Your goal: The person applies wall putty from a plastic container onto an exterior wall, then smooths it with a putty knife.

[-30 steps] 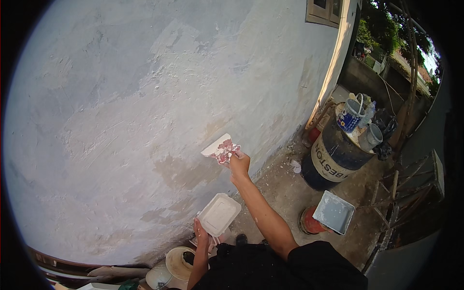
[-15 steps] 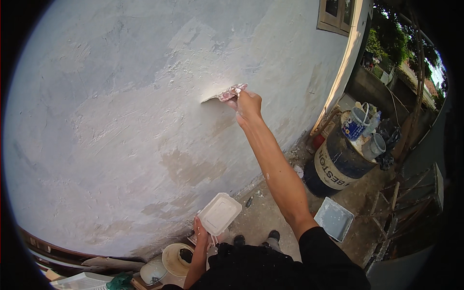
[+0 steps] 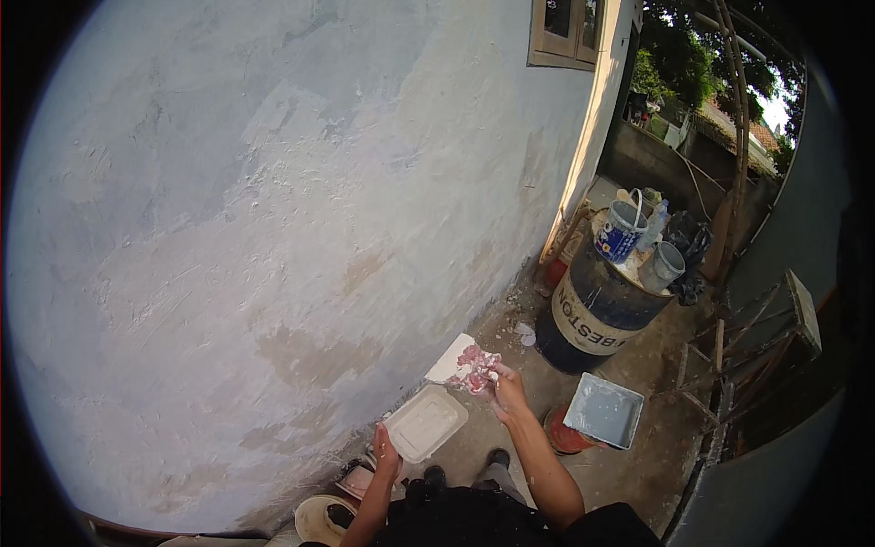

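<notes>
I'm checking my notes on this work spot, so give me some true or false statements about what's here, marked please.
1. The right hand holds the scraper. True.
2. The left hand is bare of any load. False: it holds the white tray.
3. A blue pail stands on the barrel. True.
4. The grey tray is on the barrel too. False: it sits over a red bucket.
5. The wall has brownish patches. True.

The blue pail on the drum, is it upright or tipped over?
Upright: the blue pail stands on the drum with its mouth facing up, slanting in this view much as the drum does.
</notes>
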`<state>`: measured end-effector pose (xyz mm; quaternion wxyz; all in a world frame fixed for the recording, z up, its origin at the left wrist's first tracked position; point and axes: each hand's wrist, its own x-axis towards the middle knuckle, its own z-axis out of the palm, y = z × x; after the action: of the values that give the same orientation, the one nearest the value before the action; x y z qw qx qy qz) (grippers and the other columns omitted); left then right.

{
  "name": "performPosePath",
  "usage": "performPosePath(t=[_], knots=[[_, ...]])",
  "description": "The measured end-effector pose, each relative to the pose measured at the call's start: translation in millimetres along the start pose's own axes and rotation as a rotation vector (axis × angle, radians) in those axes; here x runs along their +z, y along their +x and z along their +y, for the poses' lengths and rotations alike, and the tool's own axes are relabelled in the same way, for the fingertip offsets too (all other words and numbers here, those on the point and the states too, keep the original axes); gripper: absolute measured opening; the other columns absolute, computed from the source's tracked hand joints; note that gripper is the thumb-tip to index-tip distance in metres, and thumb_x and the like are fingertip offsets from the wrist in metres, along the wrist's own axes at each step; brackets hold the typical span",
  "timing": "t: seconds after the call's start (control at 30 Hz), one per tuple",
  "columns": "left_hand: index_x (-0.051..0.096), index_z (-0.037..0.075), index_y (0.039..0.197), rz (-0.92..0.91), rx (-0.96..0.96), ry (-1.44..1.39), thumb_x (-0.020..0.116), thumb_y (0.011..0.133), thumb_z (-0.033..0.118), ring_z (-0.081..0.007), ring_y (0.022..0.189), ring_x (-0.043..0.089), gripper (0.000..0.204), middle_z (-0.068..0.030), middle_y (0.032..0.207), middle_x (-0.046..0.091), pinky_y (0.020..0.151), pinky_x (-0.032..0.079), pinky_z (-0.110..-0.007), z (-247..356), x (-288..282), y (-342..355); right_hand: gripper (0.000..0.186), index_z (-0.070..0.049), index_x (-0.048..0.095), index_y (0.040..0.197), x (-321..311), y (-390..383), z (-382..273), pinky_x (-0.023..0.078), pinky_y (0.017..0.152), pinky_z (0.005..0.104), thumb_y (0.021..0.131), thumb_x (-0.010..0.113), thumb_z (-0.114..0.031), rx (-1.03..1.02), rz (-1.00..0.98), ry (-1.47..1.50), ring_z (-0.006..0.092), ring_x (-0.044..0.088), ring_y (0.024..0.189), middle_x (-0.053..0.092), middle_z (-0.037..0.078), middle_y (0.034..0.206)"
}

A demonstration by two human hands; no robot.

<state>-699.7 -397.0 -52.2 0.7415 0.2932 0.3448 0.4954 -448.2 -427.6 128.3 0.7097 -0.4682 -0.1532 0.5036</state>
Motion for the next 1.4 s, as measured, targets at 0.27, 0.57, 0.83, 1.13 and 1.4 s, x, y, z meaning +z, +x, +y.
performPosePath(t=[0.27,0.57,0.83,1.13,1.4], knots=[[0.051,0.0,0.121,-0.114,-0.123,0.19,0.035,0.102,0.037,-0.0177,0.103,0.056,0.045,-0.0111,0.112,0.059,0.093,0.043,-0.032,-49.1,54.6,2.6,0.026,0.006,0.059,0.11,-135.5,-101.4,62.2,0.059,0.071,0.038,0.089,0.044,0.003,0.068,0.352,0.195,0.0242,0.067,0.082,0.065,0.014,0.096],[0.051,-0.002,0.12,-0.342,-0.08,0.538,0.034,0.103,0.034,-0.0142,0.1,0.054,0.043,-0.0077,0.107,0.058,0.09,0.041,-0.028,-132.2,165.6,-17.6,0.029,0.003,0.059,0.114,-226.0,-163.2,8.0,0.059,0.063,0.0347,0.089,0.045,0.001,-0.073,0.479,0.169,0.0219,0.067,0.08,0.065,0.013,0.099],[0.049,-0.002,0.124,-0.589,-0.295,0.48,0.035,0.102,0.035,-0.0146,0.102,0.053,0.045,-0.0085,0.11,0.059,0.092,0.041,-0.027,-249.2,288.7,-117.1,0.029,0.0,0.057,0.117,-371.8,-277.0,-44.9,0.058,0.063,0.0351,0.09,0.049,-0.007,-0.186,0.655,0.208,0.0212,0.066,0.08,0.065,0.01,0.1],[0.048,-0.001,0.125,-0.764,-0.405,0.51,0.034,0.103,0.037,-0.0116,0.106,0.049,0.046,-0.0057,0.113,0.055,0.093,0.039,-0.025,-349.5,445.4,-250.1,0.029,-0.004,0.058,0.117,-538.2,-399.8,-125.0,0.051,0.062,0.0277,0.091,0.051,-0.014,-0.38,0.867,0.172,0.0162,0.063,0.083,0.064,0.005,0.1],[0.048,-0.002,0.125,-0.929,-0.424,0.472,0.034,0.103,0.036,-0.012,0.101,0.051,0.046,-0.0064,0.107,0.057,0.09,0.04,-0.025,-443.1,507.2,-274.5,0.029,-0.002,0.057,0.118,-603.1,-417.2,-159.8,0.051,0.066,0.0279,0.09,0.051,-0.009,-0.455,0.973,0.221,0.017,0.062,0.086,0.063,0.005,0.103]])
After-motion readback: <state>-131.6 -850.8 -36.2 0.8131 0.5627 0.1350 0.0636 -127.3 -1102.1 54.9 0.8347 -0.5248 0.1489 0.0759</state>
